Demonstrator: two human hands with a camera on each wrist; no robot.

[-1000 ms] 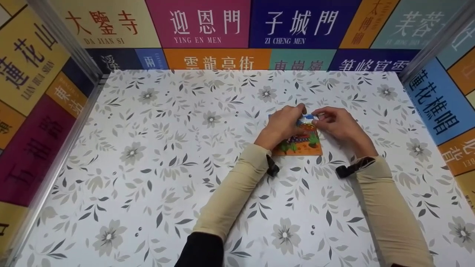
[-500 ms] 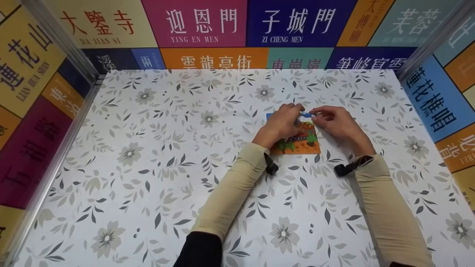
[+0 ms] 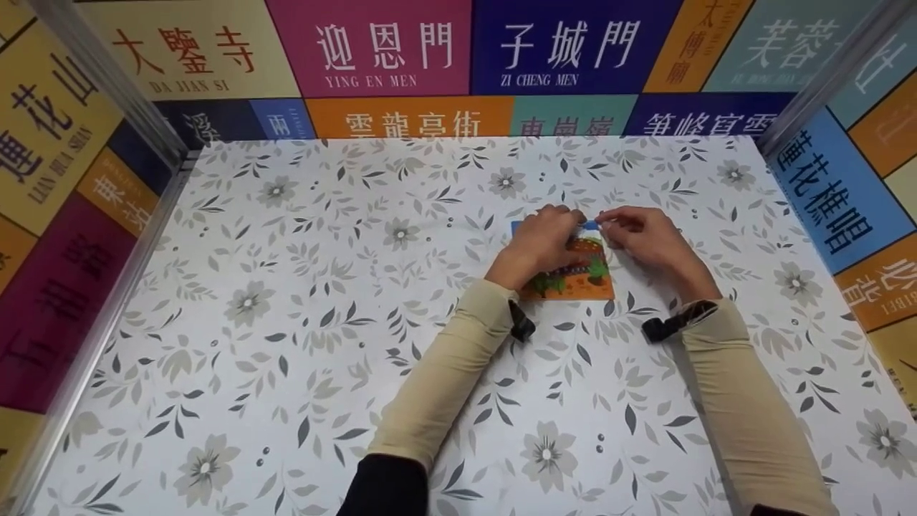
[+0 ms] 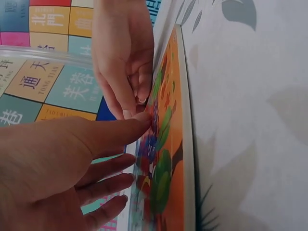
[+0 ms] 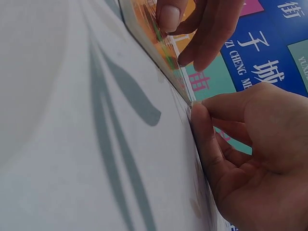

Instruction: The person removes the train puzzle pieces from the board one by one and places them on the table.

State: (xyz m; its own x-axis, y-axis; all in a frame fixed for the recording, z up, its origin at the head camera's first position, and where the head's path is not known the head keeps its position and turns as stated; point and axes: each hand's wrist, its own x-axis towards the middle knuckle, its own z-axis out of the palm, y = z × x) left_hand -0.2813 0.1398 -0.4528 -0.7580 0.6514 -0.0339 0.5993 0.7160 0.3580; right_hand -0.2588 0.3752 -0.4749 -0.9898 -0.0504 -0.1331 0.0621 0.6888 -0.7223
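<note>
Picture board (image 3: 573, 288) lies flat on the flower-print tabletop (image 3: 286, 401), right of the middle and towards the far side, where lettered wall panels (image 3: 401, 54) stand. It looks nearly square, so no long axis stands out; its near edge runs left to right, orange on that side and blue on the far one. The left hand (image 3: 537, 240) lies over much of its left and far part, the grip loose, fingers apart and not curled round anything. The right hand (image 3: 648, 236) reaches in from the right, mostly beyond the board's edge. The relation that counts seems to be at the far right corner: the right grip meets the board only there, thumb and forefinger together in what looks like a pinch on it, so the rest of the board lies left and near of that grip. No container shows
</note>
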